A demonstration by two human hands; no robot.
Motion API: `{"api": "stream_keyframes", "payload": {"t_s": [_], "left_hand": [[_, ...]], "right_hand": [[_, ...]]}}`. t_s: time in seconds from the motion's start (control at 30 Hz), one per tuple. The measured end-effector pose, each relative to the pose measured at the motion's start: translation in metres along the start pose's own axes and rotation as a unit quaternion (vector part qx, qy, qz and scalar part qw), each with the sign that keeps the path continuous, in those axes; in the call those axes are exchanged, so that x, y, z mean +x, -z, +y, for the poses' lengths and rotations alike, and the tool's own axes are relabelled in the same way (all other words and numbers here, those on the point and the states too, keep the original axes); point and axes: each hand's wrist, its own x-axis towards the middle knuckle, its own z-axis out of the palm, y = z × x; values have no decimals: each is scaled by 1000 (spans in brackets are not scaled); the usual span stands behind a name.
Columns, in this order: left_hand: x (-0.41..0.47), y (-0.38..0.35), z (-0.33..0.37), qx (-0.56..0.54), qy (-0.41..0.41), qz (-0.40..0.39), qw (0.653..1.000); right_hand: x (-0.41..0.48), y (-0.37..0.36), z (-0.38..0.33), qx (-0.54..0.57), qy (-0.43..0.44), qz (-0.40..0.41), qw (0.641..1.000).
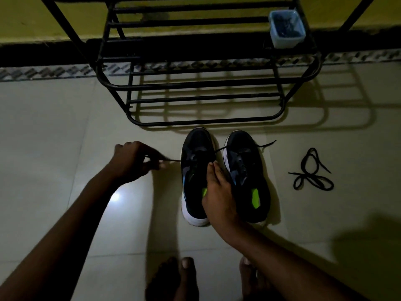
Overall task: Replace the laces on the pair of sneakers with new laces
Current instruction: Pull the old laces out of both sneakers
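Observation:
Two black sneakers with white soles stand side by side on the tiled floor, toes toward the rack: the left sneaker (196,170) and the right sneaker (247,170). My left hand (132,162) pinches a black lace end (173,161) drawn taut out of the left sneaker's side. My right hand (219,192) rests on the left sneaker's tongue and collar, thumb by the eyelets. Another lace end (267,144) trails across the right sneaker's toe. A loose black lace (312,172) lies coiled on the floor to the right.
A black metal shoe rack (204,83) stands just beyond the sneakers' toes. On its upper right shelf sits a small blue plastic container (286,29). My bare feet (184,279) are at the bottom edge. Pale floor tiles stretch left and right.

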Motion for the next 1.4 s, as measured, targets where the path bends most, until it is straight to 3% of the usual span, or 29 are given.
{"api": "stream_keyframes", "payload": {"t_s": [0.07, 0.17, 0.3, 0.4, 0.47, 0.6, 0.8, 0.93, 1.07, 1.13, 1.2, 1.27, 1.33, 1.4], "left_hand": [[2, -8, -19, 74, 31, -17, 997], [-4, -12, -22, 69, 42, -49, 996], [-14, -26, 15, -71, -74, 20, 995], [-14, -42, 40, 71, -159, 34, 984], [-11, -53, 48, 85, -176, 23, 980], [-10, -70, 49, 41, -184, 8, 982], [-10, -77, 49, 15, -180, 22, 983], [-7, -81, 49, 13, -173, 28, 984], [-5, -84, 50, 31, -162, 26, 986], [-5, -85, 50, 35, -158, 31, 986], [-6, -87, 51, 36, -155, 43, 986], [-8, -88, 51, 39, -149, 54, 987], [-10, -89, 51, 40, -144, 55, 987], [-11, -88, 50, 36, -148, 51, 987]], "right_hand": [[0, -1, -2, 11, 4, -9, 1000], [4, 5, -2, 18, 23, -37, 999], [6, 22, -1, 75, 52, -7, 996], [19, 29, 0, 92, 56, 8, 994], [34, 30, 2, 69, 50, -13, 996], [56, 33, 3, 47, 51, -63, 996], [69, 38, -5, -84, 152, -92, 981], [64, 39, -6, -26, 169, -81, 982], [68, 50, -8, 133, 88, -101, 982], [70, 59, -9, 41, 118, -110, 986], [70, 62, -8, -126, 182, -59, 973], [71, 62, -1, -192, 204, 15, 960], [73, 60, 12, -137, 182, 96, 969], [72, 58, 20, -3, 133, 147, 980]]}}
